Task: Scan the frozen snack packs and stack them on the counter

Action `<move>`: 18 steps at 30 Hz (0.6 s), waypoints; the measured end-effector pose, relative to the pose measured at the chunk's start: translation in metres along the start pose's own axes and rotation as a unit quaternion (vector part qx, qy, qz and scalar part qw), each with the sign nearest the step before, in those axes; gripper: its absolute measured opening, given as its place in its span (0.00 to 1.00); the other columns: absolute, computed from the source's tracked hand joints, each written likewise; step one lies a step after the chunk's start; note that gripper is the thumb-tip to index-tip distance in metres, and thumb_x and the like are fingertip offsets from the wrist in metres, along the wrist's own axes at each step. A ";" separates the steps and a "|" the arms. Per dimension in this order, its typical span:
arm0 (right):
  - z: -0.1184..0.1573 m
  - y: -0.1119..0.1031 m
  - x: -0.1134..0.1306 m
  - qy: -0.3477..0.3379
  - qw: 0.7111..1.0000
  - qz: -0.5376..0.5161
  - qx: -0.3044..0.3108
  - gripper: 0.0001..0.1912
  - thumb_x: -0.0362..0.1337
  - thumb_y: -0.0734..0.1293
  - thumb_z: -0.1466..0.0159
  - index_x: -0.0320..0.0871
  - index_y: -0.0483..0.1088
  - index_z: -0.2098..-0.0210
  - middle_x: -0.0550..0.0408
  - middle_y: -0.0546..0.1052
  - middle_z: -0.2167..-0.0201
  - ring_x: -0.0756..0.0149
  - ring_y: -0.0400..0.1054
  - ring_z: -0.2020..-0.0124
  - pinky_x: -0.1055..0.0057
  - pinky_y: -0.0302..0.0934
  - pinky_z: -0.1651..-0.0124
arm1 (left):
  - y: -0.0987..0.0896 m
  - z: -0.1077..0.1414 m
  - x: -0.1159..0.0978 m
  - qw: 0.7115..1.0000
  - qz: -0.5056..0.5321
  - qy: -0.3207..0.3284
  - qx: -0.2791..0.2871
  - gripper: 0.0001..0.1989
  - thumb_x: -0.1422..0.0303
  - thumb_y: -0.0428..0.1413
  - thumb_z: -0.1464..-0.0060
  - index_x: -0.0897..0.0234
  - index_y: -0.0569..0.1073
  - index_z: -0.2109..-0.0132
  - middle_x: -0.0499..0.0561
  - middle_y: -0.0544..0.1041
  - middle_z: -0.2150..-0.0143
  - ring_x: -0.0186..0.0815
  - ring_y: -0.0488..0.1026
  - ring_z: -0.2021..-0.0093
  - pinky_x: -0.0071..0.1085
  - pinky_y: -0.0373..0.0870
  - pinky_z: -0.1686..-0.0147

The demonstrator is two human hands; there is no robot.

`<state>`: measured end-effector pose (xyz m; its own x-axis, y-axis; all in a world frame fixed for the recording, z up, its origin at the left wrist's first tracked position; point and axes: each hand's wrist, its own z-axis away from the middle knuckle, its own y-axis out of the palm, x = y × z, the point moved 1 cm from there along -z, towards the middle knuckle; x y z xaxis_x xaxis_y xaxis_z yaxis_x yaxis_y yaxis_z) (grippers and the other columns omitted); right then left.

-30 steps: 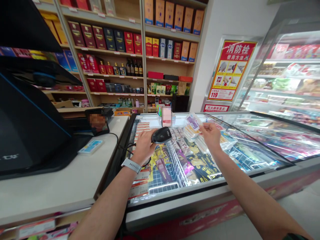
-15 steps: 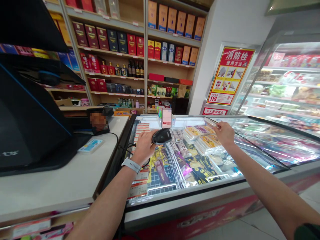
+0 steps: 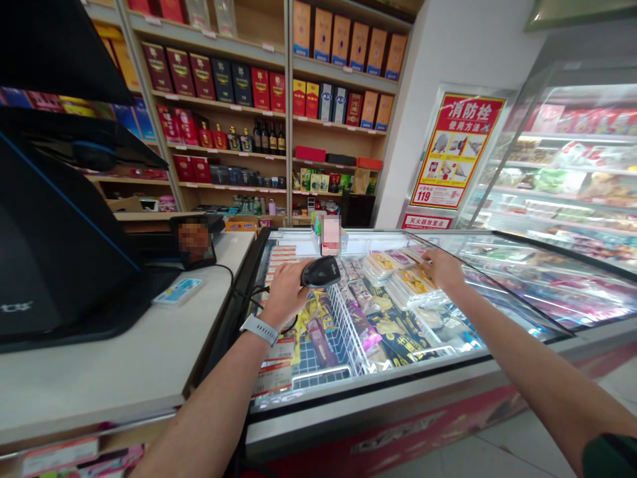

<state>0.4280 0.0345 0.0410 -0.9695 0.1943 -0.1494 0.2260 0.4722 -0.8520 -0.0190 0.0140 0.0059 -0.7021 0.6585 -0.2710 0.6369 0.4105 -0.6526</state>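
A black corded scanner (image 3: pixel 321 272) is in the grip of my left hand (image 3: pixel 287 292), over the left part of the chest freezer (image 3: pixel 398 385). My right hand (image 3: pixel 444 269) has its fingers pressed together at a flat, pale package (image 3: pixel 417 253), low above the back of the food packs. Just left of that hand lie clear boxes with yellow labels (image 3: pixel 413 282). Below the scanner, a white wire basket (image 3: pixel 348 332) holds bagged goods, among them a purple pack (image 3: pixel 321 342).
On the left, a white counter (image 3: pixel 124 365) carries a black checkout terminal (image 3: pixel 60 252) and a small blue-and-white box (image 3: pixel 178 291). Shelves of boxed bottles (image 3: pixel 259 113) rise behind. A glass-fronted fridge (image 3: pixel 572 153) stands at right.
My right hand has moved slightly down and left, and the flat package with it has sunk from a raised tilt to just over the packs. My left hand keeps the scanner almost in place.
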 end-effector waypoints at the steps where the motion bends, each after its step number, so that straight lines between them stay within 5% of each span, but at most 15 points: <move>1: 0.000 -0.001 0.001 0.000 1.000 0.000 0.002 0.13 0.41 0.64 0.34 0.44 0.76 0.54 0.48 0.77 0.56 0.59 0.72 0.60 0.67 0.61 0.61 | 0.000 0.000 0.000 1.000 0.000 0.000 0.000 0.27 0.75 0.54 0.50 0.62 0.68 0.41 0.56 0.76 0.45 0.46 0.71 0.43 0.45 0.61 0.40; 18: -0.002 -0.006 0.015 0.017 1.000 -0.003 0.012 0.17 0.45 0.67 0.36 0.44 0.77 0.52 0.44 0.77 0.52 0.54 0.74 0.56 0.63 0.64 0.55 | -0.001 0.000 -0.003 1.000 0.011 -0.007 0.004 0.28 0.75 0.53 0.49 0.59 0.68 0.40 0.54 0.76 0.44 0.46 0.71 0.43 0.47 0.59 0.38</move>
<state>0.4121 0.0366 0.0450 -0.9668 0.2214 -0.1275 0.2178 0.4532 -0.8644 -0.0180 0.0116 0.0075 -0.6931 0.6577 -0.2951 0.6492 0.3916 -0.6521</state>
